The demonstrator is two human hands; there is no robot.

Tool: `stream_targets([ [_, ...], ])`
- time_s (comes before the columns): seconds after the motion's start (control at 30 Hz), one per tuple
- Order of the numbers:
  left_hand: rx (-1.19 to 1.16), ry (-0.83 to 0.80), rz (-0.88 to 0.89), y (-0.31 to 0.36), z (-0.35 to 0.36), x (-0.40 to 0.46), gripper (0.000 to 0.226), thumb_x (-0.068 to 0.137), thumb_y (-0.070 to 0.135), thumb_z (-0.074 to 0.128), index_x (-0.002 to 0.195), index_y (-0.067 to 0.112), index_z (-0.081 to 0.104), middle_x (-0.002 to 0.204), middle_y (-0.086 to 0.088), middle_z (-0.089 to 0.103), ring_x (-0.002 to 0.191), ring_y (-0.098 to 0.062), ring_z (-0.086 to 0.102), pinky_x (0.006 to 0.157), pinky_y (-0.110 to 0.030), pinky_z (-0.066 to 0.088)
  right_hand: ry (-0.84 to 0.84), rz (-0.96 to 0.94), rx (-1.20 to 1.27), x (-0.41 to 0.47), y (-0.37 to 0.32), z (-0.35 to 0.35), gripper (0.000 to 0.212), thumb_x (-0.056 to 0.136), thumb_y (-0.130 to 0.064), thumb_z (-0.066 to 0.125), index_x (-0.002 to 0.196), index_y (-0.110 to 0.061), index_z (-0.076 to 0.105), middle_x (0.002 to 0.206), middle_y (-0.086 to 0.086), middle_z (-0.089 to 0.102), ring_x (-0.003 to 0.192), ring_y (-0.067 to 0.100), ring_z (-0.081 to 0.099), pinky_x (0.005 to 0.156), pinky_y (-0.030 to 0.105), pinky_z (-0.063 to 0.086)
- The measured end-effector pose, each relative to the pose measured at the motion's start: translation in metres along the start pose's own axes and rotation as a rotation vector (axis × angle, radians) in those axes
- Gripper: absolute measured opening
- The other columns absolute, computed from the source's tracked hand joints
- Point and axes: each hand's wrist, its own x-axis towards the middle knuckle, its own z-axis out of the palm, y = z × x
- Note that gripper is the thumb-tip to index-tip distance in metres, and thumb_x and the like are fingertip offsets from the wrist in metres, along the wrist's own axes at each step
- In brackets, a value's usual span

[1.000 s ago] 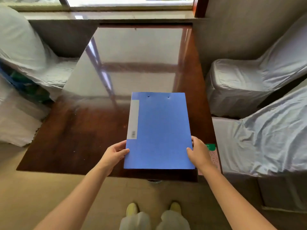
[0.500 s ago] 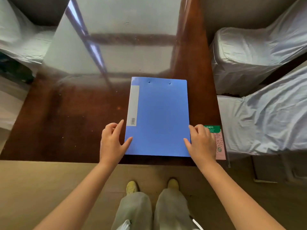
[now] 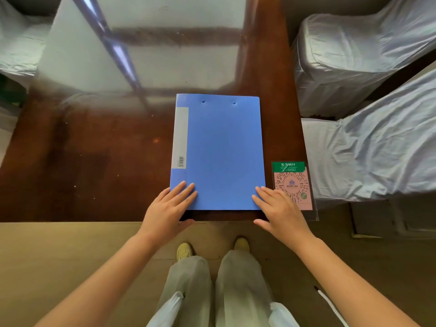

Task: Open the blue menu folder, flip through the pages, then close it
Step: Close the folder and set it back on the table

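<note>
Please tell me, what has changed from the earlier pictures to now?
Both hands let go of the folder's edges. The left hand and right hand now lie flat, fingers on the near corners of the blue folder. The folder stays closed on the table.

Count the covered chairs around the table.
3, perhaps more out of frame: one chair at far right, one chair at near right, one chair at far left.
</note>
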Motion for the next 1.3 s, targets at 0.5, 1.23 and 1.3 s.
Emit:
stream_targets([
  [0.5,-0.035,0.123,0.066,0.004,0.014,-0.005,0.058,0.059,0.025,0.087,0.113,0.016,0.066,0.121,-0.007,0.067,0.112,-0.032,0.060,0.094,-0.054,0.045,0.118,-0.100,0.043,-0.011,0.024,0.007,0.049,0.062,-0.023,0.086,0.106,-0.008,0.069,0.111,0.009,0.071,0.105,0.024,0.066,0.090,0.044,0.049],
  [1.23,-0.121,0.092,0.087,0.004,0.017,-0.005,0.058,0.060,0.019,0.086,0.114,0.018,0.065,0.122,-0.007,0.066,0.115,-0.033,0.058,0.093,-0.053,0.045,0.186,-0.140,0.066,-0.020,0.036,0.016,0.045,0.063,-0.017,0.085,0.105,-0.008,0.070,0.110,0.009,0.072,0.105,0.024,0.066,0.091,0.042,0.048],
  [1.3,-0.122,0.080,0.098,0.002,0.016,-0.004,0.058,0.061,0.021,0.086,0.115,0.019,0.065,0.122,-0.005,0.065,0.116,-0.031,0.058,0.094,-0.051,0.046,0.187,-0.143,0.065,-0.020,0.036,0.015,0.045,0.063,-0.017,0.085,0.104,-0.008,0.070,0.110,0.009,0.072,0.105,0.024,0.066,0.091,0.042,0.048],
])
